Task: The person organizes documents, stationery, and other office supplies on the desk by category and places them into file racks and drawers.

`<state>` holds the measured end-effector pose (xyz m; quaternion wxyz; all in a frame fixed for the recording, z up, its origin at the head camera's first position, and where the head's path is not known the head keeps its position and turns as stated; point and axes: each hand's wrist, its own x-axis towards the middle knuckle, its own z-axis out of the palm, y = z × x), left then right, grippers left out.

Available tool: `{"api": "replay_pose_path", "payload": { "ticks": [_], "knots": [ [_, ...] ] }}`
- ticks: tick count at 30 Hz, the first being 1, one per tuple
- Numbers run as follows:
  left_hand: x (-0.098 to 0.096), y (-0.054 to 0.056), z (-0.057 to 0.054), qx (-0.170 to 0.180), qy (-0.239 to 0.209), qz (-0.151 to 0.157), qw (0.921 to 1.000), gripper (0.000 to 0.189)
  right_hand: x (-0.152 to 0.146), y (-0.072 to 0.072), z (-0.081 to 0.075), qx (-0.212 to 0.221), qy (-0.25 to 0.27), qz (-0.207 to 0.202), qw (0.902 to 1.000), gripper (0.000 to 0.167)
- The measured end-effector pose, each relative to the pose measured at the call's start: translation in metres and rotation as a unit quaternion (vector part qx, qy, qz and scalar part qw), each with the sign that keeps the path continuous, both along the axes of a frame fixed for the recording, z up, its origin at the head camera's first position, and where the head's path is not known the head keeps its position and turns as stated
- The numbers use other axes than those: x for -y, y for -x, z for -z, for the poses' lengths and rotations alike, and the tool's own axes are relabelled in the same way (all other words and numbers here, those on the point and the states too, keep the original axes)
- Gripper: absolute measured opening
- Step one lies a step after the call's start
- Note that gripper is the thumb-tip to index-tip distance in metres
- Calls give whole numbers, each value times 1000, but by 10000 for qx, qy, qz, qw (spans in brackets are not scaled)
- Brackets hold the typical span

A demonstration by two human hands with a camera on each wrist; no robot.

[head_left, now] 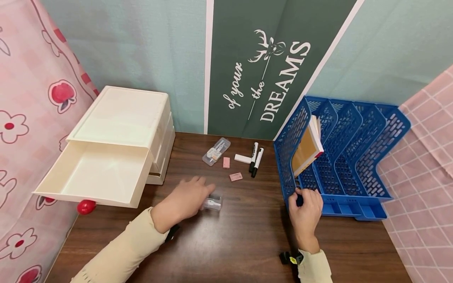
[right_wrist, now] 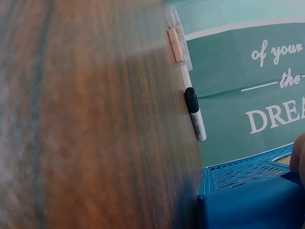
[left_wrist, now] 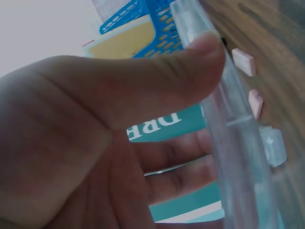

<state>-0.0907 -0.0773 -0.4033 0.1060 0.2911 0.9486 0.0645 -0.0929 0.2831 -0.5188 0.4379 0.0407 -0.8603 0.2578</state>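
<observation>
My left hand [head_left: 189, 198] pinches a clear plastic case [head_left: 213, 203] with a white item inside, just above the tabletop. In the left wrist view, the thumb presses one side of the case [left_wrist: 238, 119] while fingers support the other. My right hand [head_left: 307, 210] grips the front left part of a blue file rack [head_left: 375, 157]. Only a bit of this hand shows at the edge of the right wrist view. A book with a tan cover [head_left: 305, 153] leans in the rack's left slot.
A white drawer unit [head_left: 120, 114] stands left, its top drawer [head_left: 95, 173] pulled out. Between the unit and rack lie another clear case [head_left: 216, 151], pink erasers [head_left: 235, 177], a white block [head_left: 243, 158] and two black-and-white markers [head_left: 258, 162]. A printed cloth hangs behind.
</observation>
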Motion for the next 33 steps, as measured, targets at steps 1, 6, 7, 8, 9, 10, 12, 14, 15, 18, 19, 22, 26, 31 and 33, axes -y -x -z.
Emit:
{"api": "replay_pose_path", "payload": {
  "ticks": [1,6,7,8,9,10,12,14,15,18,19,22,26,31,33],
  "knots": [
    [1,-2,-3,-3,-2,-21,10000,44,0,0,0,-8,0,-7,10000,5],
    [6,-12,-13,-190,-16,-62,9998,48,0,1,0,-23,12,-18,10000,5],
    [6,-13,-15,-252,-4,-49,9997,48,0,1,0,-27,17,-18,10000,6],
    [7,-15,-17,-318,13,-24,9995,47,0,1,1,-27,20,-17,10000,7],
    [8,-17,-18,-362,11,2,9993,47,0,1,1,-28,23,-17,10000,7],
    [8,-19,-20,-389,9,26,9992,45,0,1,1,-19,24,-17,10000,8],
    [9,-22,-23,-419,1,74,9991,43,0,1,1,2,27,-20,10000,8],
    [10,-25,-26,-391,-65,134,9991,41,0,1,1,35,36,-18,10000,7],
    [10,-27,-27,-364,-101,170,9991,41,0,0,1,51,42,-17,10000,7],
    [12,-31,-32,-326,-150,313,9989,42,0,0,2,80,52,-11,10000,7],
    [13,-32,-34,-315,-161,361,9987,42,1,0,2,82,53,-10,10000,7],
    [16,-35,-40,-236,-213,485,9983,42,1,1,2,71,52,-15,10000,7],
    [22,-38,-53,-96,-311,553,9979,43,1,1,2,81,73,-26,9999,7],
    [34,-41,-68,-142,-419,561,9974,44,1,1,1,47,82,-34,9999,6],
    [40,-41,-73,-155,-434,567,9973,46,0,1,1,18,86,-26,10000,5]
  ]
}}
